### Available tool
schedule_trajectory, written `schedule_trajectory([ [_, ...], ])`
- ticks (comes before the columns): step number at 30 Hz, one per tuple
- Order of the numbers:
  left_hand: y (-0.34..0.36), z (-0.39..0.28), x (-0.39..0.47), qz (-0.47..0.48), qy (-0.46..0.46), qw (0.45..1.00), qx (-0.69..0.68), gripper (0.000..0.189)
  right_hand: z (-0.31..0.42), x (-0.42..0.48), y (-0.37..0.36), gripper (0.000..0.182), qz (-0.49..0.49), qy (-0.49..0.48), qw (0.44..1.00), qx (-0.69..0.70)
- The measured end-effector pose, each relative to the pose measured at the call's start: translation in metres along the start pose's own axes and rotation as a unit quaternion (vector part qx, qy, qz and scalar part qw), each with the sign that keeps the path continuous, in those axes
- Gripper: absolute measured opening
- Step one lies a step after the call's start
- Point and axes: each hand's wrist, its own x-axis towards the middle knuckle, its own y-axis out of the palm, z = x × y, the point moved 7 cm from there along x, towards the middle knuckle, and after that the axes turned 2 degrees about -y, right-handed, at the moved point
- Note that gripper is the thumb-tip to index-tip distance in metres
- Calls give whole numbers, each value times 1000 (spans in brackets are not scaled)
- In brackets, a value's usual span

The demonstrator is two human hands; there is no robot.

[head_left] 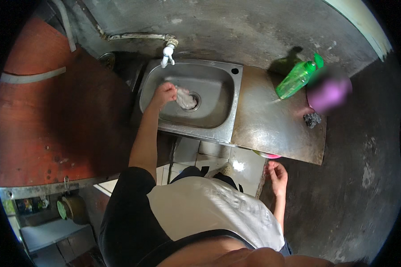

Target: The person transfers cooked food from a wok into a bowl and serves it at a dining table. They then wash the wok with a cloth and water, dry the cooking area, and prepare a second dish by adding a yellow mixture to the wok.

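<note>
Over the stainless steel sink [217, 111], my left hand [164, 95] pinches a limp, whitish, wet-looking piece [185, 98]; whether it is cloth or plastic I cannot tell. It hangs from my fingertips and partly covers the round drain [197, 104]. A white plastic tap [168, 53] sticks out from the wall above the basin's back rim. My right hand [277, 176] hangs in front of the metal counter's edge, its fingers loosely bent and apart, with nothing visible in them. Just beyond those fingers, a pink and green rim [270, 155] shows from under the counter.
On the metal counter [267, 130] right of the sink stands a green plastic bottle [293, 81] with its cap flipped up. Beside it are a blurred purple object [330, 91] and a metal scouring pad [312, 120]. A reddish-brown surface [23, 133] extends on the left.
</note>
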Motion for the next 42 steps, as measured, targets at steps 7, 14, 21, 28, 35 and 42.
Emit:
schedule_trajectory([
  [7, 23, -85, -42, -34, 99, 986, -130, 4, 73, 117, 139, 24, 229, -38, 971, 62],
  [14, 57, -92, -48, 34, 111, 993, 14, 4, 32, 213, 311, 9, 245, -87, 954, 147],
  [21, -13, -135, -25, -146, 279, 948, 54, 39, 59, 247, 359, 8, 292, 23, 950, 110],
  [28, -4, -159, 17, -40, 286, 929, 232, 50, -20, 244, 363, 65, 232, -101, 808, -532],
  [35, 26, -175, 19, -138, 316, 835, 428, 47, -27, 268, 375, 59, 274, -37, 853, -443],
  [42, 31, -169, 21, -186, 290, 844, 411, 49, 13, 283, 398, 39, 217, 54, 968, 113],
])
